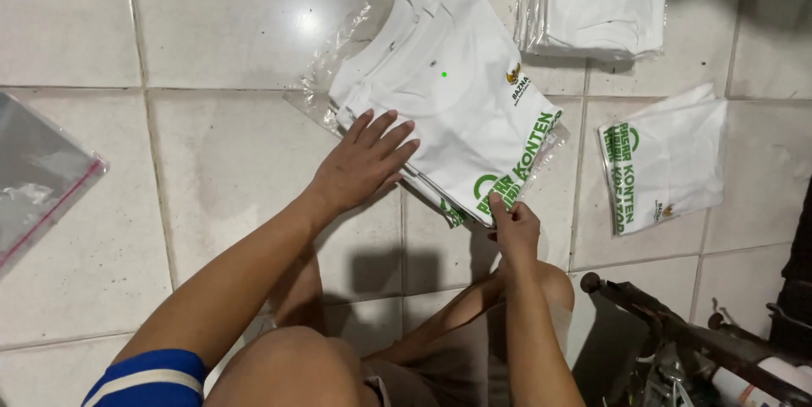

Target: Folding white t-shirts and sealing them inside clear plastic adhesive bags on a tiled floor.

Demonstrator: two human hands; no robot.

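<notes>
Floor tiles (220, 170); shirts (457, 102) under fingers (385, 140).

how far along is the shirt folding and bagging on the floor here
Done, it seems: a stack of white shirts already in clear plastic lies at the top. In hand: the left hand presses flat on a pile of folded white shirts lying partly on a clear bag, while the right hand pinches its lower edge. Left: that pile and one folded shirt to the right remain unbagged; an empty clear bag waits at left.
</notes>
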